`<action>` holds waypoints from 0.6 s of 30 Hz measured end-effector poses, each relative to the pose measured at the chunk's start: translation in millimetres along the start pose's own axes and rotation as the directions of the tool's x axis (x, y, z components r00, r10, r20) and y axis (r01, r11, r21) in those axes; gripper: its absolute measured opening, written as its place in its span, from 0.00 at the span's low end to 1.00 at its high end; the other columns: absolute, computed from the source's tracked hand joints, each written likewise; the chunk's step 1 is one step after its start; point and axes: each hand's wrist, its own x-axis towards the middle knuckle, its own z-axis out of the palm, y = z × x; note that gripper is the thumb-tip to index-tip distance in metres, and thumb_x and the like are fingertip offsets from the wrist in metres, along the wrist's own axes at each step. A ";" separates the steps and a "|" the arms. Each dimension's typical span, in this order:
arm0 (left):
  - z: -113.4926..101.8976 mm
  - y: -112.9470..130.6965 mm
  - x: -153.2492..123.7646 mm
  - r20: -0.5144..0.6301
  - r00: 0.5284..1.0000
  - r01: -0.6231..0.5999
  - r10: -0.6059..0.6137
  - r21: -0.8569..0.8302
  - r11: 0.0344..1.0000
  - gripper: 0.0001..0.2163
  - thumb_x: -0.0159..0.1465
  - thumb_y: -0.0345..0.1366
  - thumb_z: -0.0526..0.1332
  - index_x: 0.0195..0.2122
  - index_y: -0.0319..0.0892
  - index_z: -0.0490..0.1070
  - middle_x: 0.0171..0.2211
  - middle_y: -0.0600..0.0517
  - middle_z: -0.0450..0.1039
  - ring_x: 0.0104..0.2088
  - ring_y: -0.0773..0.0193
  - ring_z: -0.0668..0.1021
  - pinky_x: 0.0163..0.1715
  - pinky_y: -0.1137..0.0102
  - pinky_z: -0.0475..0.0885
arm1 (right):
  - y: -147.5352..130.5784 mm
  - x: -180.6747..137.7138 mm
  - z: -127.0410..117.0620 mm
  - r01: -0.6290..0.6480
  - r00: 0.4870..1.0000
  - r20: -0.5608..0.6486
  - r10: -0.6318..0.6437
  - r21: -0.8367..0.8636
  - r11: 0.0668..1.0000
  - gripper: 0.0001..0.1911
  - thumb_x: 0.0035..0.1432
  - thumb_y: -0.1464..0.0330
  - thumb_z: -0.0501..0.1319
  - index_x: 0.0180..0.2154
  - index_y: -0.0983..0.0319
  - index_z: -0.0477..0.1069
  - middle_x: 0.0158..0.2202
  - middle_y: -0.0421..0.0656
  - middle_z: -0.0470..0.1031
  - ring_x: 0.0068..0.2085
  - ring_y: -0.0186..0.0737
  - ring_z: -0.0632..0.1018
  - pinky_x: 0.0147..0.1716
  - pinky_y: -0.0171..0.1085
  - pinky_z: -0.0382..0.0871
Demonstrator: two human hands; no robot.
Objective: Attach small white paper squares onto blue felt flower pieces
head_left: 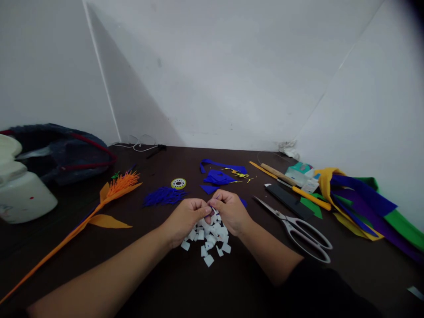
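Observation:
My left hand (pixel 194 216) and my right hand (pixel 230 211) meet over a heap of small white square pieces (pixel 209 238) on the dark table. Both have thumb and fingers pinched together, tip to tip. Whatever lies between the fingertips is too small and too covered to make out. Just beyond the hands are blue fabric-like scraps (pixel 218 177) with thin yellow strands (pixel 240 174) on them. A pile of blue fringed strips (pixel 164 196) lies to the left of my left hand, beside a round yellow-rimmed disc (pixel 179 183).
Scissors (pixel 291 225) lie to the right, near a black flat case (pixel 288 201), a yellow-handled tool (pixel 311 198) and coloured strips (pixel 357 203). At left are an orange handmade flower (pixel 122 185), a white jar (pixel 26 194) and a dark red-edged bag (pixel 73 152). A wall (pixel 205 79) stands behind.

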 end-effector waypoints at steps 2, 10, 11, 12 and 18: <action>0.3 1.3 -0.2 -0.006 1.000 0.006 -0.006 0.023 1.000 0.12 0.54 0.41 0.56 0.19 0.39 0.66 0.20 0.54 0.66 0.22 0.70 0.66 0.26 0.73 0.61 | 3.2 1.0 0.9 0.036 0.997 -0.061 -0.038 -0.030 0.999 0.12 0.42 0.69 0.62 0.17 0.62 0.59 0.19 0.34 0.61 0.21 0.29 0.64 0.24 0.33 0.60; 2.4 3.8 -1.0 -0.025 1.000 -0.010 0.011 0.033 0.999 0.11 0.54 0.40 0.55 0.20 0.39 0.66 0.23 0.52 0.69 0.27 0.67 0.70 0.32 0.72 0.64 | -1.5 0.6 -0.3 -0.028 1.000 0.005 0.028 0.056 0.998 0.04 0.45 0.68 0.59 0.23 0.62 0.67 0.26 0.39 0.68 0.25 0.30 0.67 0.26 0.33 0.62; 2.4 3.1 -0.7 -0.025 1.000 -0.003 0.004 0.028 1.000 0.11 0.54 0.40 0.55 0.20 0.39 0.66 0.24 0.51 0.69 0.28 0.67 0.70 0.31 0.72 0.64 | -2.1 0.7 -1.1 -0.026 1.000 0.000 0.026 0.056 0.998 0.04 0.44 0.69 0.60 0.22 0.63 0.67 0.26 0.39 0.69 0.25 0.31 0.68 0.27 0.34 0.62; 2.5 2.5 -0.3 -0.025 1.000 0.004 -0.004 0.021 1.000 0.11 0.54 0.40 0.55 0.21 0.39 0.66 0.24 0.51 0.69 0.27 0.67 0.70 0.31 0.72 0.64 | -1.8 1.1 -1.9 -0.026 1.000 -0.011 0.027 0.048 0.999 0.05 0.44 0.69 0.60 0.21 0.63 0.66 0.25 0.39 0.69 0.25 0.31 0.68 0.27 0.34 0.62; 2.3 3.5 0.5 -0.027 1.000 -0.010 0.010 0.014 1.000 0.10 0.54 0.39 0.55 0.21 0.40 0.67 0.22 0.52 0.70 0.27 0.67 0.70 0.32 0.72 0.63 | 10.1 4.6 -4.0 -0.019 0.985 -0.171 0.007 -0.071 0.997 0.11 0.43 0.65 0.62 0.19 0.62 0.60 0.17 0.34 0.61 0.19 0.29 0.63 0.22 0.32 0.59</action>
